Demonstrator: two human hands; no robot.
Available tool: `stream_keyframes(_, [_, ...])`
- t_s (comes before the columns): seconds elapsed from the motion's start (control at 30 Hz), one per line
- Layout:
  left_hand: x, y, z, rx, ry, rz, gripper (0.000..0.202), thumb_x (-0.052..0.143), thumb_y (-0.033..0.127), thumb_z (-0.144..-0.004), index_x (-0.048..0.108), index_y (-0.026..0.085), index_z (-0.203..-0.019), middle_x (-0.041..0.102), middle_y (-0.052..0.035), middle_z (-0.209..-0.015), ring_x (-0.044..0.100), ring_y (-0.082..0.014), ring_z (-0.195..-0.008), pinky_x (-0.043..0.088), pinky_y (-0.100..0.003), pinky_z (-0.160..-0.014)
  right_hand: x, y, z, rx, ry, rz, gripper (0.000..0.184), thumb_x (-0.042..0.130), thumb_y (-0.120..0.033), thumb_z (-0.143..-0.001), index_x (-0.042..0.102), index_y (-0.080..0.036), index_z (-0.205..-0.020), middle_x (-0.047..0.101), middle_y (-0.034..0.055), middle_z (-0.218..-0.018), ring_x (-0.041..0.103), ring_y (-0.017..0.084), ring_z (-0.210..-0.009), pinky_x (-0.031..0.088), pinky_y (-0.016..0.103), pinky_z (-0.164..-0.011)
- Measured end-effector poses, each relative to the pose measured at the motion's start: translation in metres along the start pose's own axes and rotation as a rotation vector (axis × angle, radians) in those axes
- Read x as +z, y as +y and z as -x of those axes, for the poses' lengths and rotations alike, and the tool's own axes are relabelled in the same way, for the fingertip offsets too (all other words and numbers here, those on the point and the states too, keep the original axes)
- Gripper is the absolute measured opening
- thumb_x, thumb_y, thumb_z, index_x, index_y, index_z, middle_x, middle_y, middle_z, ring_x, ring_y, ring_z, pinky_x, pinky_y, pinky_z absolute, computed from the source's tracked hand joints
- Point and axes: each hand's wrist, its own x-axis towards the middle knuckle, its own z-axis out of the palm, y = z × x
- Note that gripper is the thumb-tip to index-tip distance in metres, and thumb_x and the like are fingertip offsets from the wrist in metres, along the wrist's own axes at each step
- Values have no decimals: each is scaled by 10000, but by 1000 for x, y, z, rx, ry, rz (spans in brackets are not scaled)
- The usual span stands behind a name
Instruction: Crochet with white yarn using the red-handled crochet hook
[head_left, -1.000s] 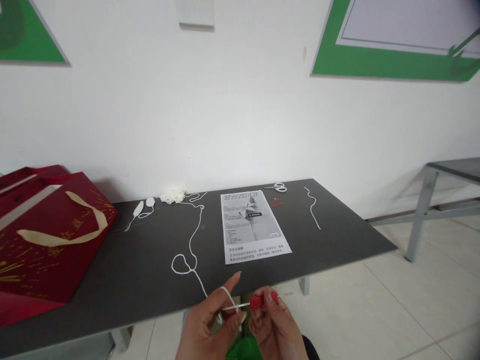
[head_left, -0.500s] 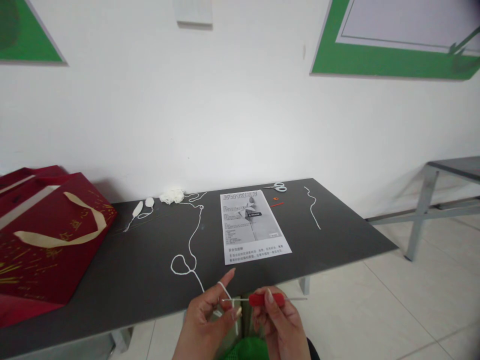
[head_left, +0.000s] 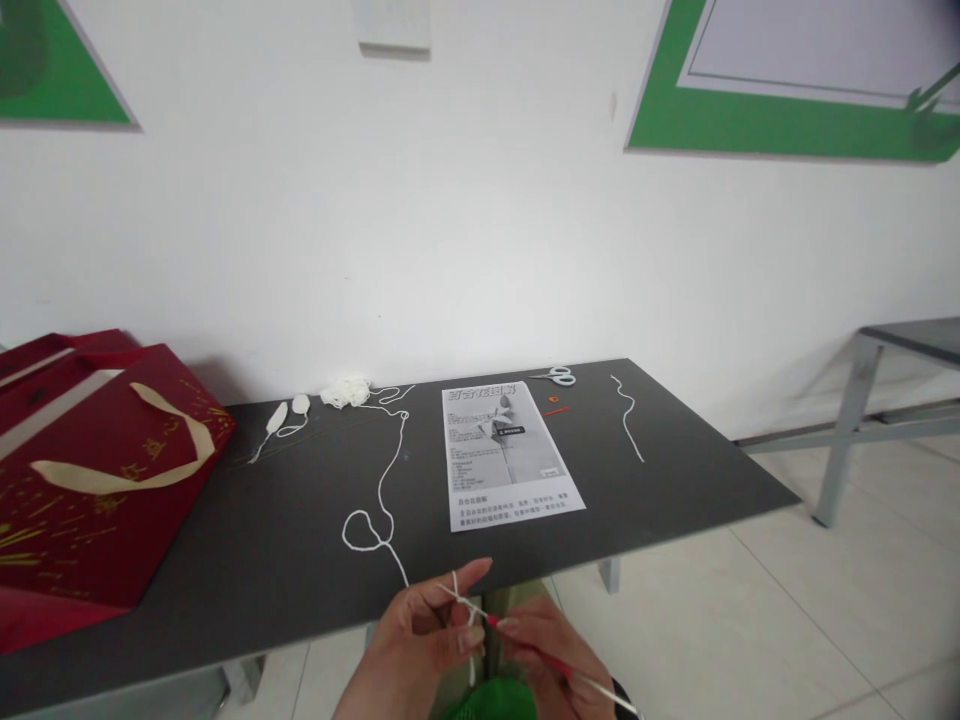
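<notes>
My left hand [head_left: 420,640] pinches white yarn [head_left: 386,500], with a strand passing over its raised index finger and a short tail hanging below the thumb. In my right hand [head_left: 551,650] is a crochet hook with a red handle [head_left: 556,663], tilted so that its metal tip points up and left. The tip lies against the yarn near my left index finger. From there the yarn runs back across the dark table [head_left: 300,560] in a loose loop towards a white yarn bundle [head_left: 346,391]. Both hands are at the table's front edge.
A printed sheet [head_left: 510,500] lies mid-table. Scissors [head_left: 559,376], small orange pieces [head_left: 556,411] and a cut yarn piece [head_left: 628,420] lie right of it. Two white crocheted pieces [head_left: 277,417] lie left, near red gift bags [head_left: 112,480]. A bench [head_left: 900,340] stands at right.
The crochet hook has gone from level to slanted, its handle end dropping to the right. My right hand has lowered and turned; my left index finger has shifted slightly right and down.
</notes>
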Motion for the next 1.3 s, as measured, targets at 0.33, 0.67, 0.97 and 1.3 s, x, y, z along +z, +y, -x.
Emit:
stream_keyframes(0.33, [-7, 2, -1, -118, -34, 41, 586, 986, 212, -399, 820, 142, -956, 707, -15, -595, 595, -90, -549, 426, -215, -618, -3, -22, -12, 481, 245, -353, 239, 856, -474, -670, 801, -245, -708, 708, 33, -644, 590, 160, -561, 451, 262, -527])
stream_keyframes(0.67, [-8, 11, -2, -121, -153, 104, 548, 979, 193, -378, 825, 103, -897, 670, 1, -488, 536, -53, -466, 382, -153, -505, -11, -21, -18, 512, 184, -375, 228, 835, -461, -705, 788, -238, -707, 686, 30, -684, 565, 164, -599, 445, 270, -557])
stream_keyframes(0.97, [10, 25, 7, -199, -181, 217, 434, 972, 132, -396, 821, 59, -796, 717, -26, -524, 558, -38, -455, 453, -149, -546, -21, -8, -15, 626, 113, -533, 158, 807, -382, -763, 771, -230, -751, 679, 22, -733, 575, 145, -588, 456, 256, -553])
stream_keyframes(1.3, [4, 18, 5, -209, -163, 155, 367, 943, 173, -454, 826, 95, -793, 620, 6, -505, 571, -93, -508, 456, -224, -579, -22, -15, -21, 621, 73, -591, 181, 808, -369, -771, 761, -197, -742, 675, 12, -700, 586, 123, -574, 473, 227, -545])
